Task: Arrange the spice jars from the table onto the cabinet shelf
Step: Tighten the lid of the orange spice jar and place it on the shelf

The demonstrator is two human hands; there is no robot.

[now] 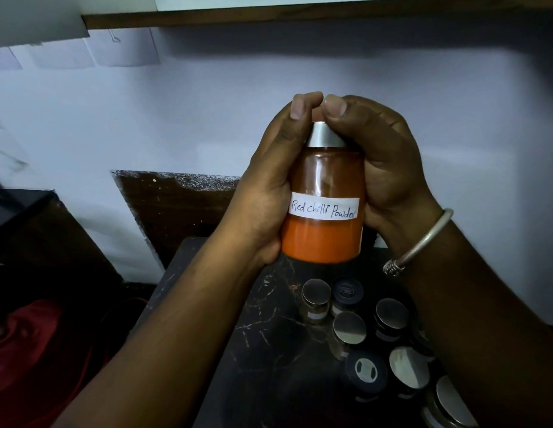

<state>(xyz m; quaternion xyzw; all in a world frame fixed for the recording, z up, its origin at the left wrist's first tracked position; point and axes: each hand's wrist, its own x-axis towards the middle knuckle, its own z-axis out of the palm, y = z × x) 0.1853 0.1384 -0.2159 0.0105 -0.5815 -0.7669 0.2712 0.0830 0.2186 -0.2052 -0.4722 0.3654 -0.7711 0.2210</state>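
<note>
A clear jar of orange-red powder [323, 239] with a silver lid and a white label reading "Red chilli Powder" is held upright in front of me, above the table. My left hand [269, 186] wraps its left side and my right hand [389, 168] wraps its right side, both thumbs meeting over the lid. Below, several more spice jars [349, 327] with silver or dark lids stand on the dark marble table [262, 350]. A dark wooden shelf edge [299, 15] runs across the top of the view.
A pale wall [207, 103] fills the middle of the view, with a dark brown panel [176, 211] low on it. Something red [24, 350] lies at the lower left beside the table. A silver bangle [423, 245] sits on my right wrist.
</note>
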